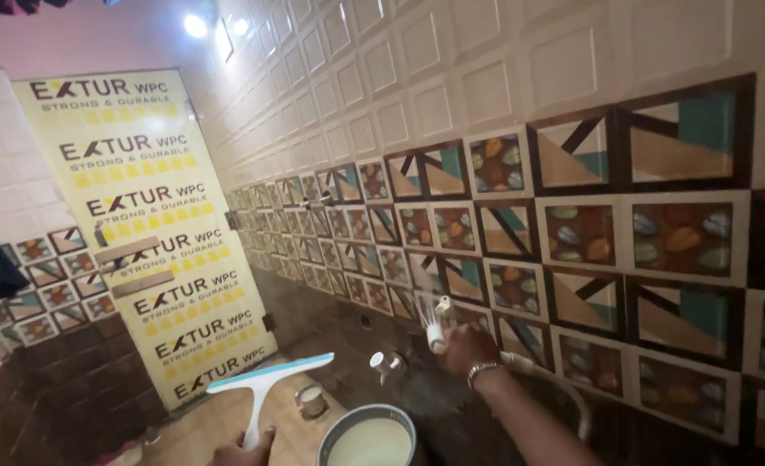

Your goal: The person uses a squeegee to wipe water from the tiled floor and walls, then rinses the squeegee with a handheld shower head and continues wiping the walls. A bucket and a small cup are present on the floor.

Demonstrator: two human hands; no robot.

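The left hand point(243, 449) is low in the picture, closed around the white handle of a squeegee point(266, 380). The squeegee has a light blue blade and points up, away from the wall. It does not touch any tile.

The right hand point(467, 349) is stretched out to the tiled wall point(572, 233). It is closed around a small white spray bottle point(437, 332), and the nozzle points at the patterned tiles just in front of it. A thin white mist seems to hang by the nozzle, but it is blurry. A metal bracelet point(483, 371) sits on that wrist.

Below the hands is a round bucket point(369, 436) with pale, milky water in it. A shiny tap point(384, 362) sticks out of the wall near the bottle. A tall door point(149, 233) with a yellow cover stands on the far side.

The cleaning looks to be at the spraying part. The wiping with the squeegee looks not yet done here, and a long stretch of tiles runs on towards the door.
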